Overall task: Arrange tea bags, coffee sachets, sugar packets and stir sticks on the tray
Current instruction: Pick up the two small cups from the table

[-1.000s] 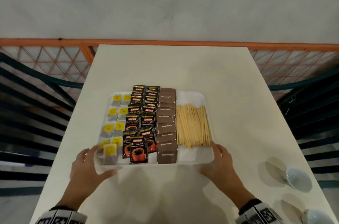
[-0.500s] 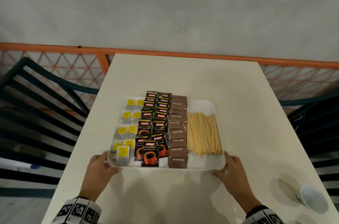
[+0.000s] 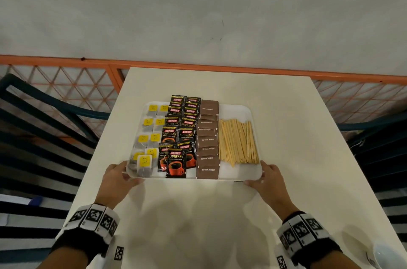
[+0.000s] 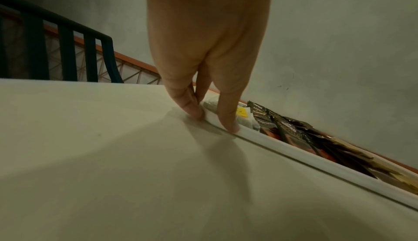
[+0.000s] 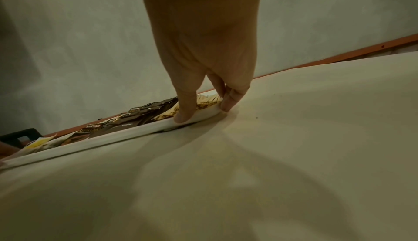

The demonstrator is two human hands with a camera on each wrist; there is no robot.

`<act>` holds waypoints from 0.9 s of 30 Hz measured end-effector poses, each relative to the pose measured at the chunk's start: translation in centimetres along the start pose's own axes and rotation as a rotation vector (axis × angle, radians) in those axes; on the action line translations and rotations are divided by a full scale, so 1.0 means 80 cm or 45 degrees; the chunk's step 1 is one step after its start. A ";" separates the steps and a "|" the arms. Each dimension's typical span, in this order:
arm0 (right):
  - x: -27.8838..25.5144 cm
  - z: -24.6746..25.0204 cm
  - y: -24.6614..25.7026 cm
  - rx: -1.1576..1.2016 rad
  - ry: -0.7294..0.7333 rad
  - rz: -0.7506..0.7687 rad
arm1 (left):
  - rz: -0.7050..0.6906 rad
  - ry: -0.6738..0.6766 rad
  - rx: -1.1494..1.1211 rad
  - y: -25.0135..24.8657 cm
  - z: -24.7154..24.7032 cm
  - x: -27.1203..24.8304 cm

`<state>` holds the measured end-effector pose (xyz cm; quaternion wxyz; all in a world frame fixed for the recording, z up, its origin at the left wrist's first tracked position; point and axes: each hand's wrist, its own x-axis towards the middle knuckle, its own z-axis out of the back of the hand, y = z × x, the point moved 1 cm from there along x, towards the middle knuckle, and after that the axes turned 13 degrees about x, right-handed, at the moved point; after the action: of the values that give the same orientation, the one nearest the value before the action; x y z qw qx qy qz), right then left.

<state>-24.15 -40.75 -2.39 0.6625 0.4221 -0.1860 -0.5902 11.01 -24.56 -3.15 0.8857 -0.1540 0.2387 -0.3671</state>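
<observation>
A white tray (image 3: 233,108) lies flat on the cream table (image 3: 286,136). It holds rows of yellow-tagged tea bags (image 3: 152,123), black coffee sachets (image 3: 176,134), brown sugar packets (image 3: 208,141) and a bundle of wooden stir sticks (image 3: 239,141). My left hand (image 3: 123,175) clasps the near left corner, thumb along the front rim. My right hand (image 3: 262,177) clasps the near right corner the same way. In the left wrist view my left hand (image 4: 213,121) has its fingertips on the tray rim (image 4: 294,153). The right wrist view has my right hand (image 5: 204,112) with its thumb on the rim (image 5: 90,143) and bent fingers at the corner.
A white cup (image 3: 383,255) sits at the table's near right corner. Dark slatted chairs stand at the left (image 3: 44,128) and right (image 3: 378,136). An orange mesh railing (image 3: 198,68) runs behind the table's far edge, below a grey wall.
The tray has slid away from me toward the middle of the table, with both hands staying on its near corners. One of the two cups has left the view.
</observation>
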 end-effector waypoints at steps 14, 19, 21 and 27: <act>0.003 0.001 0.013 0.005 -0.032 0.002 | 0.016 -0.076 0.043 -0.027 0.005 -0.001; -0.063 0.005 -0.007 -0.028 -0.071 0.041 | -0.243 -0.245 0.099 -0.066 -0.011 -0.047; -0.097 0.014 -0.018 -0.049 -0.119 0.087 | -0.378 -0.141 0.030 -0.099 -0.022 -0.072; -0.208 0.071 -0.054 -0.050 -0.332 0.021 | -0.870 0.281 -0.057 -0.205 -0.081 -0.158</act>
<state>-34.97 -26.83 1.71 0.6456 0.3272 -0.2626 -0.6381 -9.71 -27.20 2.66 0.6771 -0.2039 0.2755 -0.6512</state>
